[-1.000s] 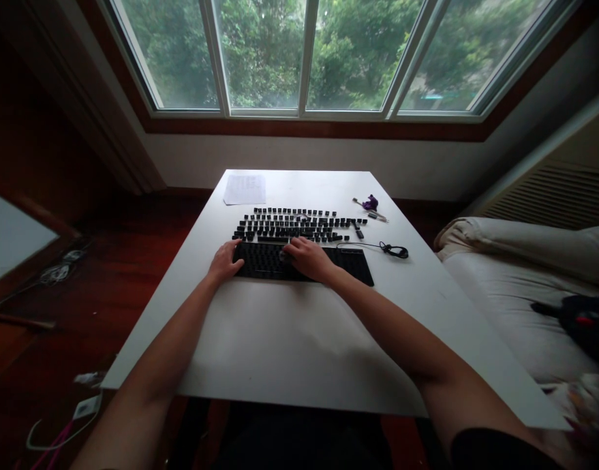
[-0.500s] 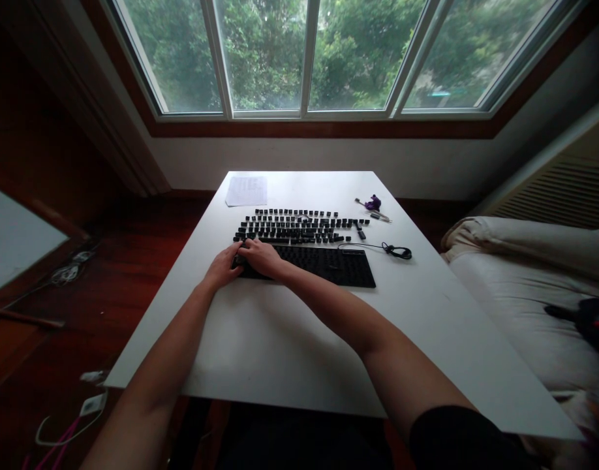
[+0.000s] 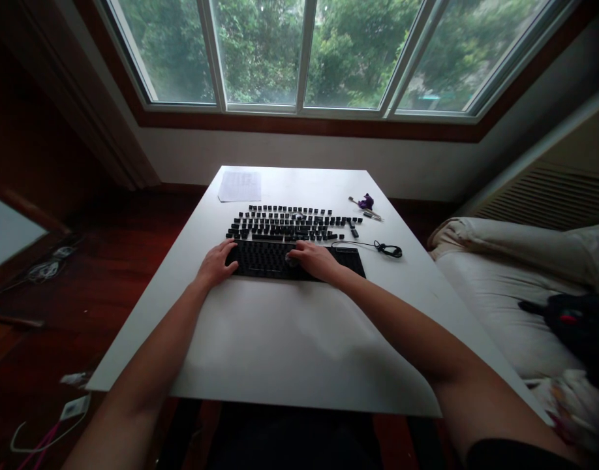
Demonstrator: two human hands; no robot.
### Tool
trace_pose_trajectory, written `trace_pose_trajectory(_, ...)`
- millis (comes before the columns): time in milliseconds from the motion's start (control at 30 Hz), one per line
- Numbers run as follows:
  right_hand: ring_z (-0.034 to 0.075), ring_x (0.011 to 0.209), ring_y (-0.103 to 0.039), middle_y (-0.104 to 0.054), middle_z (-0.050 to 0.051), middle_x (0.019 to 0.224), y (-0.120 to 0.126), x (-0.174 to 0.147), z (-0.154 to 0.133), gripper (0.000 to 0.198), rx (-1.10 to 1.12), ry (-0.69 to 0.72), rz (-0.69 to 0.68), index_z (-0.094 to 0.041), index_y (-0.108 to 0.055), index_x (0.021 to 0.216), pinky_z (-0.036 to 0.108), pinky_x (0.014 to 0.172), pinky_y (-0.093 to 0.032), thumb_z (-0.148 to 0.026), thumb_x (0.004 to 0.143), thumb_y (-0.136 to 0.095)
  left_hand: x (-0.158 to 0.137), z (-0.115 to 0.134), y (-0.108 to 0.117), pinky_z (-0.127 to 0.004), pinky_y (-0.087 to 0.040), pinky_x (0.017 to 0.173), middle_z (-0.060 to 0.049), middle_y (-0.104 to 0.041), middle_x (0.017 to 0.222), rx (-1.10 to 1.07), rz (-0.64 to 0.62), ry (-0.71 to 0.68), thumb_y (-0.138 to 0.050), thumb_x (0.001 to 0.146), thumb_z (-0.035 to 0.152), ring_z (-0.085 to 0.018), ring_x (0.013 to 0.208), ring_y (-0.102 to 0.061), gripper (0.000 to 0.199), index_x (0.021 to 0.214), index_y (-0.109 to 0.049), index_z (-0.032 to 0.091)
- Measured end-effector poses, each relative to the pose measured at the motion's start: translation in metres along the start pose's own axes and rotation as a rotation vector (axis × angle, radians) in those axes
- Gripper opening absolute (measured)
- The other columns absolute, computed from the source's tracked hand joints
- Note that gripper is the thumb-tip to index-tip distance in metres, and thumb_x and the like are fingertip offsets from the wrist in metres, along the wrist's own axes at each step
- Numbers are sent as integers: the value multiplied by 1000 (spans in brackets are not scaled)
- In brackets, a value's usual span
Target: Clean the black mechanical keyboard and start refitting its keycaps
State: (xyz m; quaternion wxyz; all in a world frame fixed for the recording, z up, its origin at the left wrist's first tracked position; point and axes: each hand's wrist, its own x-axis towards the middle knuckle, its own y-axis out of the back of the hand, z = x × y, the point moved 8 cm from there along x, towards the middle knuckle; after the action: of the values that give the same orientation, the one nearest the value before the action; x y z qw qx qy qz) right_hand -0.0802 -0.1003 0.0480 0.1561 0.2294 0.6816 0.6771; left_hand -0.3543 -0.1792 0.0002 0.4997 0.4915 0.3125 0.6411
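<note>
A black keyboard [image 3: 260, 258] lies on the white table, its keycaps off the board and set out in rows behind it. My left hand [image 3: 216, 263] grips the keyboard's left end, thumb on the near side and fingers on the far side. Over the right-middle of the board is my right hand [image 3: 316, 259], fingers closed round a small greyish roundish thing [image 3: 291, 260] that touches or nearly touches the keyboard. Its kind is too small and blurred to tell. The loose black keycaps [image 3: 280, 230] stand just beyond the keyboard's far edge.
A coiled black cable [image 3: 390, 250] lies right of the keyboard. At the back right are a purple crumpled thing [image 3: 366, 202] and thin tools [image 3: 372, 215]. A paper sheet [image 3: 239, 187] lies back left. A pale sofa [image 3: 480, 287] stands right of the table [image 3: 280, 352].
My right hand has moved right along the keyboard, from beside my left hand to the right-middle. My left hand stays at the left end. The view has shifted slightly.
</note>
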Motion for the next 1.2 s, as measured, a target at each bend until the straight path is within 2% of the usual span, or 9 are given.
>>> trace_pose_trajectory(167,20,96,-58,-63,6,105,7,-54,50,35,-24,-94,44,-28,-69,120,26,71,-38,-13,93,-54,1,-2,-1,-48,-35,120,-5,-43,157,-5,-4,2,-62,83,32,-30,141,-44,59,141,-51,24)
trace_pose_trajectory(367,21,91,-61,-65,7,107,7,-111,115,38,-36,-290,90,-27,-70,121,28,73,-43,-12,89,-56,3,-6,-3,-48,-36,119,-5,-43,157,-18,5,10,-62,83,32,-30,140,-45,58,140,-52,25)
trace_pose_trajectory(567,24,89,-63,-65,9,106,9,-148,167,34,-27,-409,91,-27,-71,120,31,68,-45,-21,90,-59,6,-5,-3,-48,-37,119,-5,-44,156,-42,12,1,-62,83,31,-30,140,-45,57,139,-53,25)
trace_pose_trajectory(700,25,92,-62,-65,9,103,21,-138,151,33,7,-382,172,-26,-70,120,34,74,-47,-21,89,-60,7,-3,-2,-48,-37,119,-5,-45,155,-44,9,-12,-62,84,32,-30,140,-45,56,139,-53,25)
trace_pose_trajectory(767,25,95,-60,-64,8,104,27,-123,124,34,36,-299,216,-26,-70,120,34,78,-47,-19,88,-60,7,-3,-2,-49,-37,119,-6,-45,155,-46,13,-14,-62,85,34,-30,140,-45,55,138,-53,25)
trace_pose_trajectory(900,23,99,-55,-64,7,105,25,-91,62,41,75,-55,196,-28,-70,121,34,86,-43,-9,87,-58,8,-3,-3,-49,-37,119,-6,-46,155,-53,23,-12,-61,89,38,-29,141,-45,51,138,-54,25)
trace_pose_trajectory(967,23,99,-54,-64,7,104,20,-81,46,41,53,-15,191,-28,-72,119,34,86,-40,-7,86,-58,9,-2,-2,-49,-37,119,-6,-48,153,-62,33,-11,-59,91,41,-29,141,-45,48,137,-55,26)
trace_pose_trajectory(1067,23,98,-53,-65,8,104,12,-77,41,41,33,-26,182,-27,-73,116,34,86,-37,-5,86,-58,10,-2,-1,-49,-38,119,-6,-49,152,-67,46,-13,-56,94,45,-28,140,-46,45,135,-56,26)
trace_pose_trajectory(1200,23,102,-52,-66,7,109,9,-84,53,47,47,-55,162,-30,-75,112,34,89,-36,1,82,-57,10,-1,0,-48,-38,119,-6,-48,153,-51,43,-7,-57,94,45,-27,140,-46,45,135,-56,26)
